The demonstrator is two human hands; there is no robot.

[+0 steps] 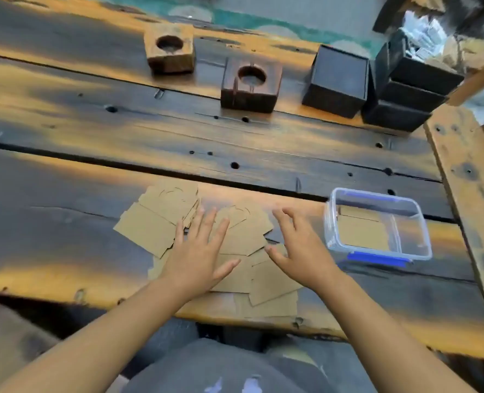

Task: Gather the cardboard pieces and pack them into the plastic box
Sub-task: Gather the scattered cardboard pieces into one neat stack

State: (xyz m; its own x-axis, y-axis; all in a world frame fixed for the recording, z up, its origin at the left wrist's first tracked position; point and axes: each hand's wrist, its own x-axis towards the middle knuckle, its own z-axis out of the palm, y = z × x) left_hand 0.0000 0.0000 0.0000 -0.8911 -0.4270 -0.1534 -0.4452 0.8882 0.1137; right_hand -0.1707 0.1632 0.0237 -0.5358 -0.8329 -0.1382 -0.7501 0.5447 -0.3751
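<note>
A few flat brown cardboard pieces already lie in the clear blue-clipped plastic box. Most, the scattered brown cardboard cards, remain on the worn wooden counter. Left hand rests flat on them, right hand hovers spread, both released, grasping nothing.

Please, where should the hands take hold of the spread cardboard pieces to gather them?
Probably at the outer edges of the cardboard pieces: left hand sweeping in from the left, right hand from the right. They lie flat and overlapping, so sliding them together beats pinching from above.

Both hands spread over scattered cardboard pieces beside the plastic box.
</note>
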